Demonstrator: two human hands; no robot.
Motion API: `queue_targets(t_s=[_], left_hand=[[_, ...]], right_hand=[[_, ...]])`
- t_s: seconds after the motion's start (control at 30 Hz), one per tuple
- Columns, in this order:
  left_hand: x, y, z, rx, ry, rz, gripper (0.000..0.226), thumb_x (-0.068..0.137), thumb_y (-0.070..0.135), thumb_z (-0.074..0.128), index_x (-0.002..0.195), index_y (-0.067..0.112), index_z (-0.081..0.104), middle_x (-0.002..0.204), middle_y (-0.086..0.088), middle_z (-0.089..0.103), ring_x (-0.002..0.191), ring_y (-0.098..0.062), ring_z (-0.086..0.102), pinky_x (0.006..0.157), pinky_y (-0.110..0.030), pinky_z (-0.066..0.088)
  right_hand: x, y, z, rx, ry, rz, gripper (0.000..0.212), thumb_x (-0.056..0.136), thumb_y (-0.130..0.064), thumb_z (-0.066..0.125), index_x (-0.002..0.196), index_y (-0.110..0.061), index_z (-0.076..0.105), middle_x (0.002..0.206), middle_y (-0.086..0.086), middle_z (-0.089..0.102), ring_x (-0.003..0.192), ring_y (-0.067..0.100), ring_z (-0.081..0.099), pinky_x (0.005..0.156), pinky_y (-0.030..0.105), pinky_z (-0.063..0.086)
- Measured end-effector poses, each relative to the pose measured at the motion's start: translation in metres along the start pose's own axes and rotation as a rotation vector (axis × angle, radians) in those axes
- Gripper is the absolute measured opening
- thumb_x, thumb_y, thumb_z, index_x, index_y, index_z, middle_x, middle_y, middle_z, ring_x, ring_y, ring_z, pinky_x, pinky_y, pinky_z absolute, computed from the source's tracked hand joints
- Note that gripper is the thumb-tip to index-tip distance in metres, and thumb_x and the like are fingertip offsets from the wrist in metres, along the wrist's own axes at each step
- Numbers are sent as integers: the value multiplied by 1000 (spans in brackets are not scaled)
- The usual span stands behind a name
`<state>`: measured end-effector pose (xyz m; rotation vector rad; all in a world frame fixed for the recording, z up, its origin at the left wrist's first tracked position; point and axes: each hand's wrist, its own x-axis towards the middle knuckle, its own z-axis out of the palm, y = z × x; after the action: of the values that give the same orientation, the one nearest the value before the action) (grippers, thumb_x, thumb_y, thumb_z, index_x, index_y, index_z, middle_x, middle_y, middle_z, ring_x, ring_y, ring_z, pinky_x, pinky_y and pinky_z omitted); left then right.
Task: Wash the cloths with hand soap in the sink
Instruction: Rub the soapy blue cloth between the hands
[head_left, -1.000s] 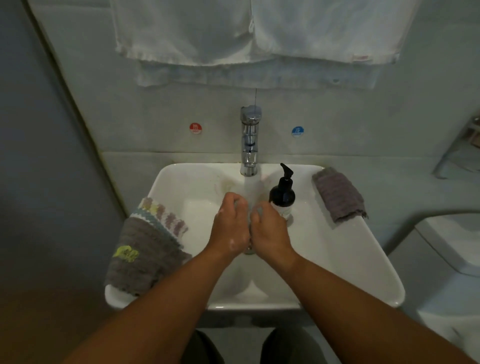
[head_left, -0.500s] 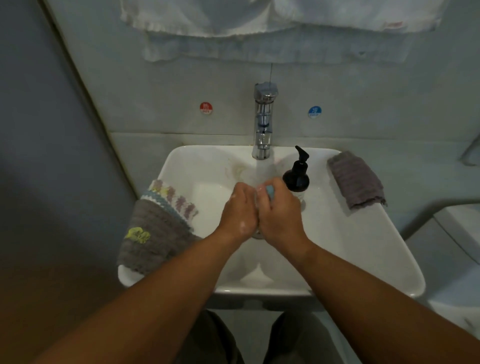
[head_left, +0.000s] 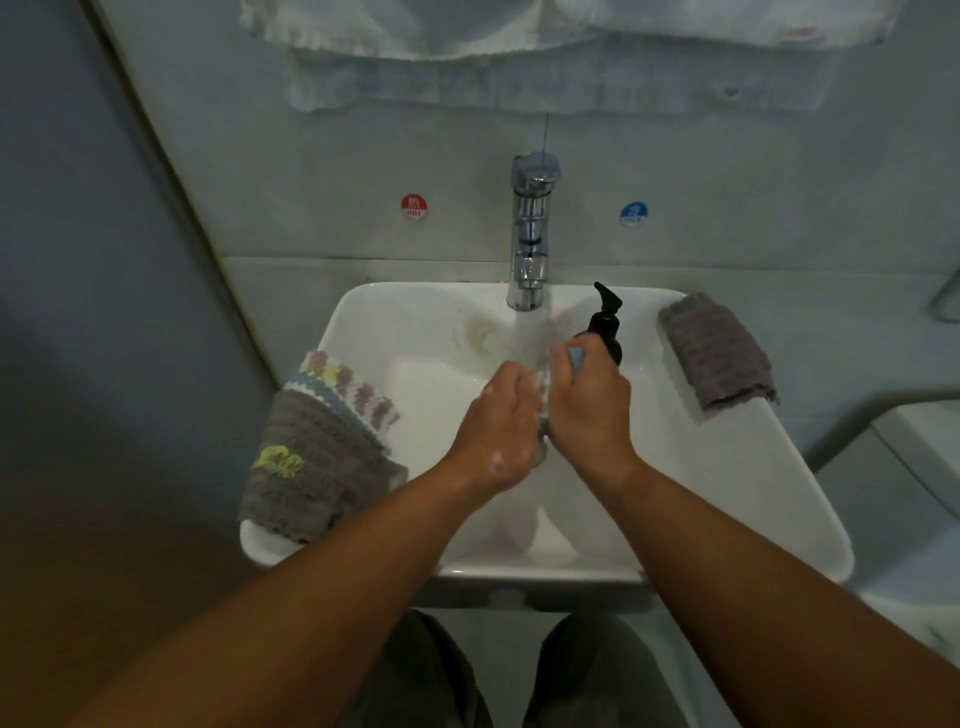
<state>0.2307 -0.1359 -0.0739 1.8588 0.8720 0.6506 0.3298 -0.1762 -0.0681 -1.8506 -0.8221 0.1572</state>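
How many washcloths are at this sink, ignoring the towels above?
3. A grey cloth with a striped edge on the white sink's left rim; a purplish ribbed cloth on its right rim; a pale blue cloth gripped by left hand and right hand. Others may be hidden.

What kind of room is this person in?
Most likely a bathroom: a white sink under a running chrome tap, towels hanging on the wall above, and a black soap pump bottle.
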Motion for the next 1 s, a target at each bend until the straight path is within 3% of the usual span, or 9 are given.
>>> queue_targets(t_s=[0.1,0.2,0.33,0.47,0.53,0.63,0.8,0.9,1.0], left_hand=[[2,9,-3,-12,109,52,27,109,34,34,97,16,51,85,2,56,77,-15,53,72,-38,48],[12,15,-11,6,211,-55,24,109,35,32,107,18,49,93,-1,60,79,-14,56,71,-33,48],[-1,16,-7,-56,82,5,30,105,41,34,98,15,47,84,-1,57,73,-21,53,68,-44,50],[-1,17,-12,-61,122,17,24,108,31,34,101,15,52,88,-1,59,79,-19,57,72,-41,50],[7,17,-18,-49,198,-78,25,109,32,33,107,15,52,92,0,59,82,-18,57,70,-33,48],[4,15,-15,-61,137,-116,19,107,31,37,105,18,51,95,-3,62,85,-25,60,72,-39,51],[-11,15,-5,11,69,-3,22,109,30,32,99,16,46,84,-2,55,74,-20,52,68,-41,47],[0,12,-13,28,156,-95,21,108,33,37,105,15,47,91,-1,58,77,-16,55,71,-37,48],[-2,13,-14,15,70,-126,15,105,31,44,105,16,47,94,-4,61,85,-25,62,76,-47,56]], right_hand=[[-5,3,-2,-56,-132,63,20,104,-30,48,104,-12,56,89,0,62,74,9,56,53,12,37],[-24,-14,-1,-39,-149,-109,17,104,-30,47,101,-14,53,82,-5,59,72,8,58,57,16,43],[-2,-16,-4,1,-29,-99,12,103,-25,51,100,-15,55,81,-7,59,72,4,56,63,11,40],[-2,-2,8,-14,-146,36,18,102,-28,50,94,-13,59,82,-3,62,71,11,57,63,29,41],[-22,-12,10,-16,-175,-32,18,104,-30,46,98,-14,54,83,-3,61,74,12,59,60,28,44],[-22,-21,2,2,-113,-157,18,104,-29,46,101,-14,53,83,-2,62,75,11,61,64,27,48],[2,-7,2,-53,-138,66,16,103,-25,49,103,-11,57,87,-3,61,80,16,60,64,24,42],[-22,-12,5,-122,-211,-19,15,103,-27,48,101,-13,52,81,-6,56,74,13,57,55,18,35],[-24,-24,-2,-76,-152,-146,17,104,-29,47,102,-14,54,82,-2,60,75,12,60,62,27,48]])
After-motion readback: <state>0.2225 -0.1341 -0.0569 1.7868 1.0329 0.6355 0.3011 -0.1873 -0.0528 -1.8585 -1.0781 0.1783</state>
